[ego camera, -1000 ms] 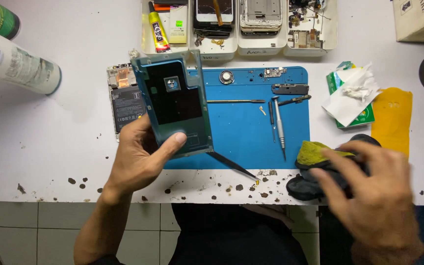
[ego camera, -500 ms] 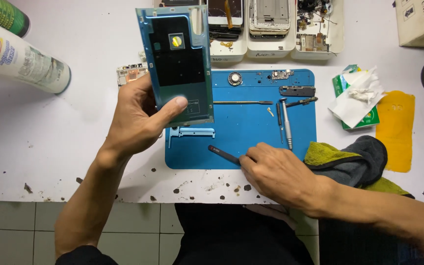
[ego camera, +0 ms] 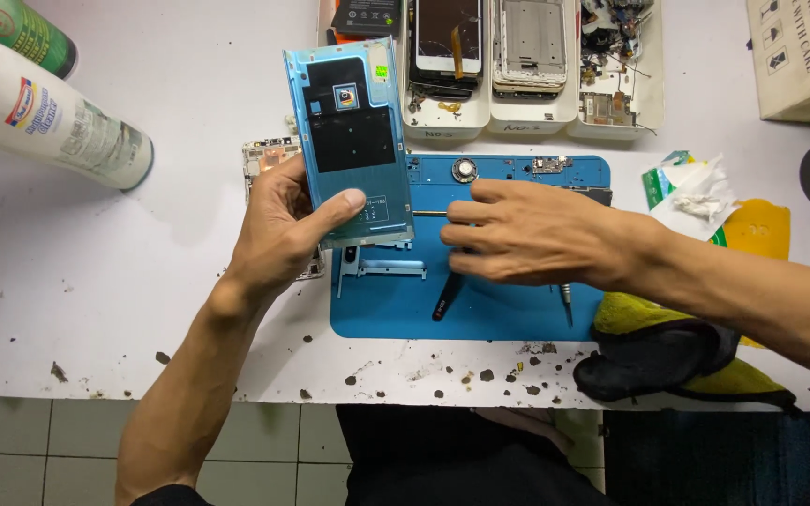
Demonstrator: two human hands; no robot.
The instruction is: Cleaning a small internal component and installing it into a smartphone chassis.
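- Blue-green and shiny, the phone back cover [ego camera: 351, 141] is in the left hand [ego camera: 283, 230]. The hand is closed on its lower end, with the thumb pressed flat on the inside face. The cover stands up over the far left part of the blue mat [ego camera: 480, 309], with its inside showing: a big black patch and a small square near the top.
- The right hand [ego camera: 527, 234] reaches in from the right, low over the mat. Its fingers are together and curled a bit, pointing at the cover. I cannot tell if it grips anything. A black pry tool [ego camera: 447, 295] sticks out from under it onto the mat.
- A thin silver frame piece [ego camera: 382, 267] lies on the mat just below the cover.
- A phone body [ego camera: 269, 159] with its parts showing lies on the white desk [ego camera: 96, 300], partly hidden behind the left hand.
- White trays [ego camera: 527, 103] of old phone parts sit at the far side of the desk.
- A white spray can [ego camera: 49, 112] lies on its side at the left, with a green can [ego camera: 16, 28] beside it.
- A yellow and dark cloth [ego camera: 667, 347] lies at the right, near the desk edge.
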